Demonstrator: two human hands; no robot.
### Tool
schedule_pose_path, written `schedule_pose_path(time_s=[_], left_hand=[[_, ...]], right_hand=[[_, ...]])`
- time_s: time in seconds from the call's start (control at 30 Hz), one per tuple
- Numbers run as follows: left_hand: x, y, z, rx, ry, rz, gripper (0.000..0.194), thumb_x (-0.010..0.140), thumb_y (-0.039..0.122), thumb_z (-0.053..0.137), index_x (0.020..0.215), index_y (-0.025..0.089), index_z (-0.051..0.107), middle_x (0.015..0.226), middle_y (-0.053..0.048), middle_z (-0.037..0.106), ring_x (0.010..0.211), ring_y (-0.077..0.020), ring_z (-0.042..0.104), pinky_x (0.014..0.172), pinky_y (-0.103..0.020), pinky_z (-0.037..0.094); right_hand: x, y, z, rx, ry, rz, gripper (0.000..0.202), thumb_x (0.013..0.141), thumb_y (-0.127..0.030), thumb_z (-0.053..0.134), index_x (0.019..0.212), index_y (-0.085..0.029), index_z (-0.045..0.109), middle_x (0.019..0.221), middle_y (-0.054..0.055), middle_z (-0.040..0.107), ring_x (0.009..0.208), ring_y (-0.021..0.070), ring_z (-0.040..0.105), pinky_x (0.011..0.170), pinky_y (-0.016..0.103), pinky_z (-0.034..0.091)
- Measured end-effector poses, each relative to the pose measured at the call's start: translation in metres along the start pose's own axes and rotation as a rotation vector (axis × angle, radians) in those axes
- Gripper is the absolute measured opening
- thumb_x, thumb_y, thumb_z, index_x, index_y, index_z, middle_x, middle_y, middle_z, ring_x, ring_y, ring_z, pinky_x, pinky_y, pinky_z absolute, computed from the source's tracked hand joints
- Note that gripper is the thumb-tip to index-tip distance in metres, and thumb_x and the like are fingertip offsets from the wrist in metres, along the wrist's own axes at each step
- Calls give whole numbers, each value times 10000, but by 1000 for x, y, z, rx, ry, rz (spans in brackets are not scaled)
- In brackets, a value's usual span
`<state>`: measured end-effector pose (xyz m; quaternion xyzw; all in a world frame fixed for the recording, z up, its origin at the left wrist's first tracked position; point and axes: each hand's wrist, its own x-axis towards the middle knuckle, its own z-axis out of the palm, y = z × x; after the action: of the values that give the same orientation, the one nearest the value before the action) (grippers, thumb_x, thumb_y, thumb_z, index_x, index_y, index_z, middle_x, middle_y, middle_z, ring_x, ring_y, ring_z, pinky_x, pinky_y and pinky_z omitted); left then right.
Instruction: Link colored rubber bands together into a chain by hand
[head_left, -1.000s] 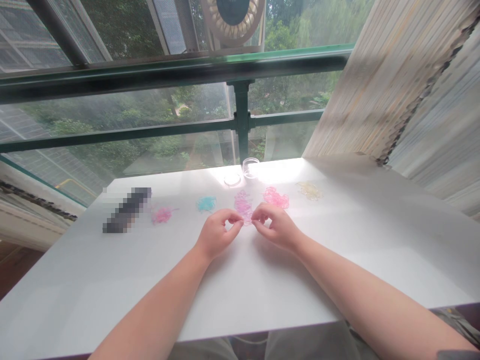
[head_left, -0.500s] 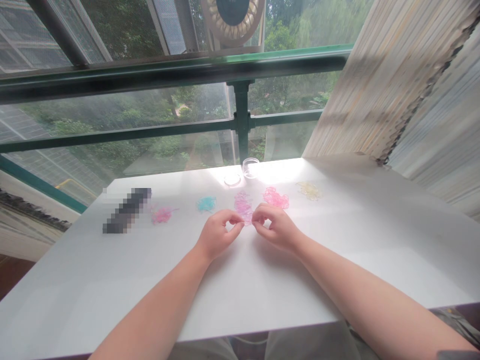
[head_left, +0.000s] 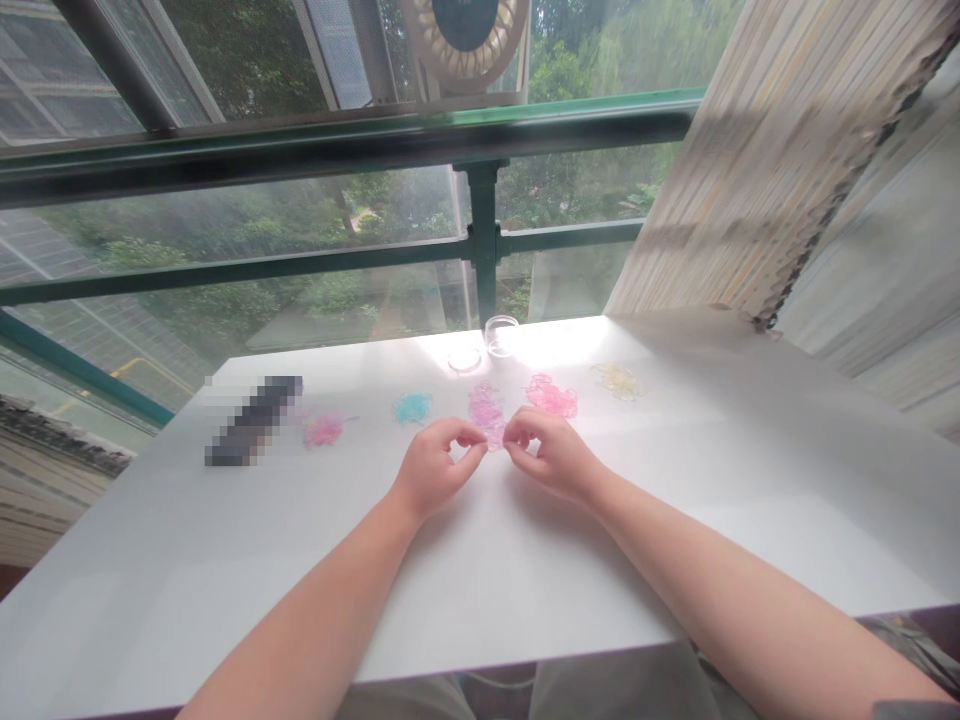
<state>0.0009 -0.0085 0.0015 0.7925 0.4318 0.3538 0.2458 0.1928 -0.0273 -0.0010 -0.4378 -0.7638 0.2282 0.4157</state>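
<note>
Over the middle of the white table (head_left: 450, 580), my left hand (head_left: 442, 465) and my right hand (head_left: 551, 450) face each other with a narrow gap between them. Thumb and forefinger are pinched together on both. A thin purple strand, apparently a rubber band, shows at the fingertips; its ends are hidden by the fingers. Just beyond lies a loose pile of purple rubber bands (head_left: 485, 405), reaching down to the gap. A bright pink pile (head_left: 551, 395) sits right behind my right hand. Beyond my left hand is a turquoise pile (head_left: 413, 407).
A mixed pink pile (head_left: 324, 430) lies farther left, near a pixelated dark object (head_left: 255, 420). Pale yellow bands (head_left: 619, 381) lie to the right. At the window edge stand a clear round container (head_left: 502, 337) and a clear lid (head_left: 464, 360). A fan (head_left: 466, 45) hangs above.
Both hands hold almost the same place and pinch. The piles have not moved; only the curtains at the sides have shifted slightly.
</note>
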Motion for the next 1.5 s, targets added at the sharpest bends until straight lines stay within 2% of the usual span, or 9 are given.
schedule_pose_path(time_s=[0.23, 0.7, 1.13, 1.5], left_hand=[[2, -3, -1, 42, 16, -3, 129, 785, 271, 546, 830, 212, 651, 808, -14, 684, 750, -153, 609, 639, -262, 437], [3, -5, -3, 37, 54, -26, 137, 791, 276, 537, 834, 210, 648, 810, -15, 682, 763, -159, 613, 700, -281, 458], [3, -4, -3, 16, 56, -42, 133, 791, 271, 542, 835, 211, 651, 805, -8, 680, 754, -149, 612, 668, -262, 454], [3, -5, -2, 11, 49, -57, 147, 793, 282, 539, 844, 208, 655, 814, -8, 680, 764, -152, 608, 665, -261, 445]], right_hand=[[1, 3, 2, -154, -4, 48, 114, 728, -78, 520, 717, -183, 562, 708, 8, 557, 636, 126, 506, 594, 249, 415], [20, 18, 7, -574, -34, -7, 170, 727, -43, 501, 687, -176, 597, 717, 49, 596, 704, 175, 535, 660, 279, 364], [19, 24, 7, -584, -54, 2, 188, 771, -97, 527, 804, -187, 689, 803, 66, 634, 784, 198, 573, 734, 312, 391], [18, 25, 6, -580, -50, 46, 279, 785, -88, 517, 964, -204, 696, 861, 63, 631, 831, 200, 573, 782, 318, 399]])
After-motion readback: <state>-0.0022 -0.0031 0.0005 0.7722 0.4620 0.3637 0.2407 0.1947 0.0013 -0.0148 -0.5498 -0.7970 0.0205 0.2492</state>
